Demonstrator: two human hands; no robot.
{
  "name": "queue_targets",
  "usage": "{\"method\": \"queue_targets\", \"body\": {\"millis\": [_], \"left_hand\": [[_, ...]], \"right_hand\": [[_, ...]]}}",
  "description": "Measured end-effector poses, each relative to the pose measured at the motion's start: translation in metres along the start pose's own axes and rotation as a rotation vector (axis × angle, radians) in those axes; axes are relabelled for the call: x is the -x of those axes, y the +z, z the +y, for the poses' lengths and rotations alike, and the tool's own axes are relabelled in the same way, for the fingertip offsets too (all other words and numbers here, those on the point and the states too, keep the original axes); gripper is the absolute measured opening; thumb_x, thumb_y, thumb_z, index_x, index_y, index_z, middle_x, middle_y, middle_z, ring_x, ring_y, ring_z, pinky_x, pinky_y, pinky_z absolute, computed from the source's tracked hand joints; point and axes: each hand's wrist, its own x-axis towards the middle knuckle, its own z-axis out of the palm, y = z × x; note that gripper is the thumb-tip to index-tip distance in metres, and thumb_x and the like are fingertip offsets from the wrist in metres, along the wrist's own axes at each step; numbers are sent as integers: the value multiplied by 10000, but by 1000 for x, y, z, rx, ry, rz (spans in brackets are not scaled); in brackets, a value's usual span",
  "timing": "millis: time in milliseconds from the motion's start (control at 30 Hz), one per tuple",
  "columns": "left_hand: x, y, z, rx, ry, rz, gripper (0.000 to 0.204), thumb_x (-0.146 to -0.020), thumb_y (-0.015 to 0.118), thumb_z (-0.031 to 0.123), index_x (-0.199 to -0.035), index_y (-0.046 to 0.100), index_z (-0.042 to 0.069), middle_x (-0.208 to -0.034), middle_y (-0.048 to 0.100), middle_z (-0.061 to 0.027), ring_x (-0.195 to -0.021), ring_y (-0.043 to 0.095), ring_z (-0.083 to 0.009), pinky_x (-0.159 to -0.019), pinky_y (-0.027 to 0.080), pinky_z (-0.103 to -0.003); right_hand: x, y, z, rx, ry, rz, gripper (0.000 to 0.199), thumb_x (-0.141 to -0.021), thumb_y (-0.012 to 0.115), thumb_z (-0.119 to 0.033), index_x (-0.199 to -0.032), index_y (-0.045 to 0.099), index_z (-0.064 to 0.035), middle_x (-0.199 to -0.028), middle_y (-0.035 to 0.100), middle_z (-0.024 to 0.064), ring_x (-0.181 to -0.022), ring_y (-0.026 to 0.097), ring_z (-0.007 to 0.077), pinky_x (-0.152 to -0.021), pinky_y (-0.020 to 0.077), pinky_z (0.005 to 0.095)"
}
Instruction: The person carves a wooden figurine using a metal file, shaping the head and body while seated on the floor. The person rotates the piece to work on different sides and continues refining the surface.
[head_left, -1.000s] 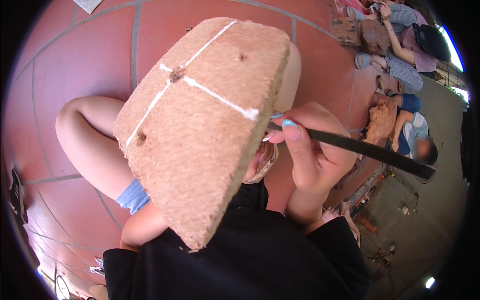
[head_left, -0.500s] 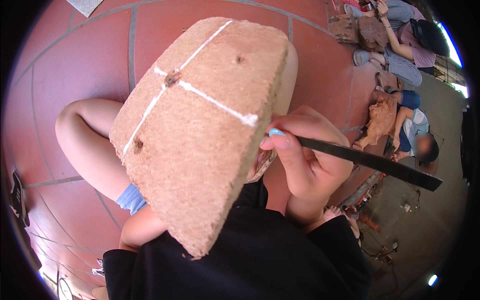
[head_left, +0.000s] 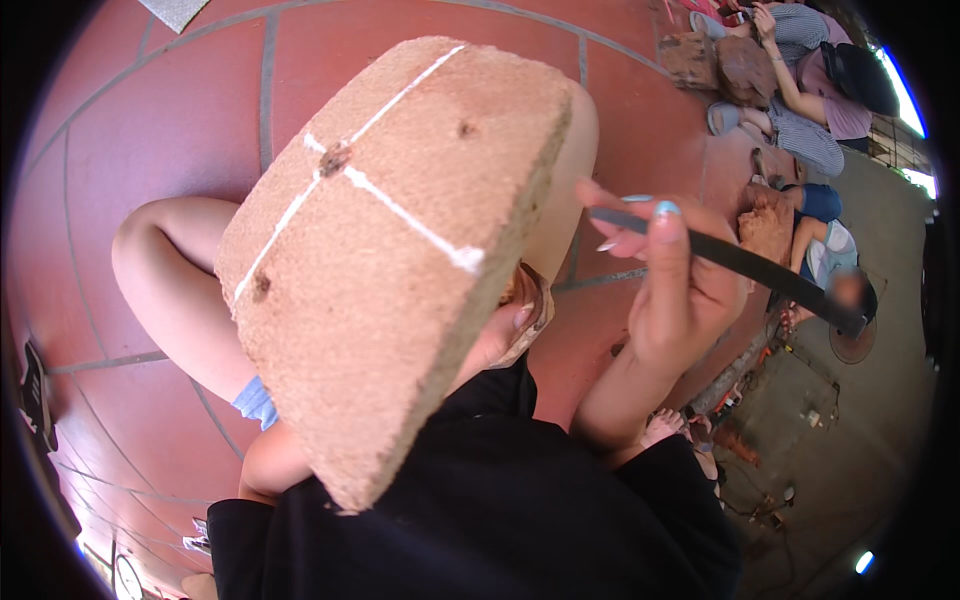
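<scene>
From afar I watch the right hand (head_left: 690, 290) pinch a dark strip (head_left: 770, 270) near its end, likely for control, off the right edge of the brown board (head_left: 380, 310); the left hand (head_left: 492, 340), whose grip I cannot tell, probably props that white-lined face up above the bent legs (head_left: 165, 255), over the red floor (head_left: 150, 110)

Dark strip (head_left: 770, 271) farther from slab (head_left: 390, 240)

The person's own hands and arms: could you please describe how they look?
Short black sleeves, with the forearms bare. The right hand shows light blue nails on the thumb and one finger, and a whitish nail on another. The left hand is mostly hidden.
</scene>
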Motion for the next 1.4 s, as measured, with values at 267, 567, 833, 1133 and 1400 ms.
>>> {"method": "queue_targets", "body": {"millis": [267, 567, 833, 1133, 1400], "left_hand": [[-14, -4, 14, -77, -102, 39, 407, -788, 743, 6, -1129, 530, -56, -1100, 604, -139, -1021, 598, -212, -922, 470, -346], [-19, -12, 3, 141, -99, 1, 546, -720, 787, -14, -1183, 503, -68, -1135, 595, -155, -1033, 592, -194, -909, 481, -326], [-20, -18, 10, 152, -224, -105, 800, -571, 867, -18, -1254, 454, -68, -1183, 574, -158, -1073, 580, -208, -932, 488, -350], [-19, -16, 11, 108, -162, -171, 759, -594, 798, -53, -1265, 445, -67, -1200, 570, -153, -1081, 579, -202, -934, 487, -347], [-22, -12, 17, 84, -151, -159, 740, -602, 775, -43, -1265, 445, -57, -1189, 575, -143, -1076, 577, -194, -935, 477, -339]], "right_hand": [[1, -16, 12, -18, -21, 84, 150, -967, 519, -58, -960, 591, 73, -813, 662, 156, -838, 701, 268, -636, 532, 258], [5, -5, 6, -186, 9, 38, 152, -953, 517, -54, -957, 583, 83, -796, 636, 141, -728, 657, 185, -688, 568, 311], [18, 20, 4, -257, 52, -176, 117, -892, 591, 35, -1002, 610, 70, -914, 659, 141, -730, 621, 135, -680, 498, 243], [27, 37, 14, -202, -79, -197, 144, -839, 642, 69, -980, 630, 45, -920, 688, 163, -683, 642, 157, -630, 505, 253], [24, 39, 16, -109, -159, -178, 144, -838, 637, 68, -979, 630, 40, -833, 668, 152, -648, 629, 153, -568, 479, 249]]}}
